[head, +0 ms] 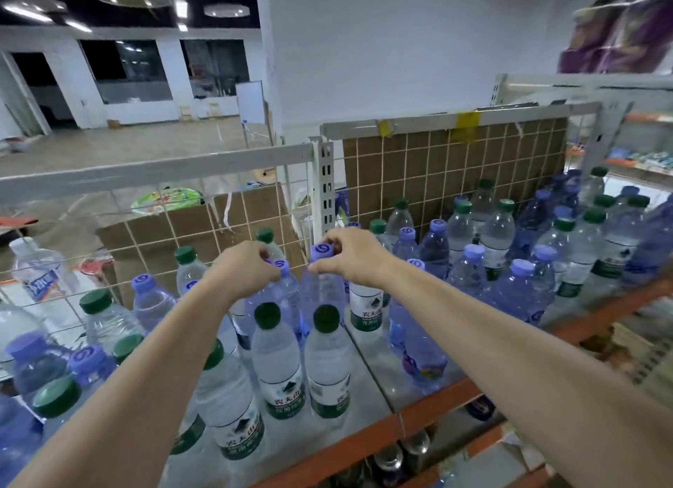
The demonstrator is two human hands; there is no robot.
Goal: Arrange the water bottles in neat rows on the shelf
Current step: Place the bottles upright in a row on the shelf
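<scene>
Many water bottles stand on a metal shelf [368,385] with an orange front rail. Some are clear with green caps, others are blue-tinted with purple caps. My left hand [244,269] grips the neck of a purple-capped bottle [282,291] near the shelf's middle. My right hand [351,254] pinches the neck of a second purple-capped bottle [322,283] just to its right. Directly in front of them stand two green-capped bottles [276,356] side by side. Both held bottles look upright.
A wire grid back panel [451,167] bounds the shelf behind the bottles. Cardboard boxes [174,232] sit beyond the grid on the left. A crowded cluster of bottles [546,250] fills the right side. Lower shelves [455,451] hold more goods.
</scene>
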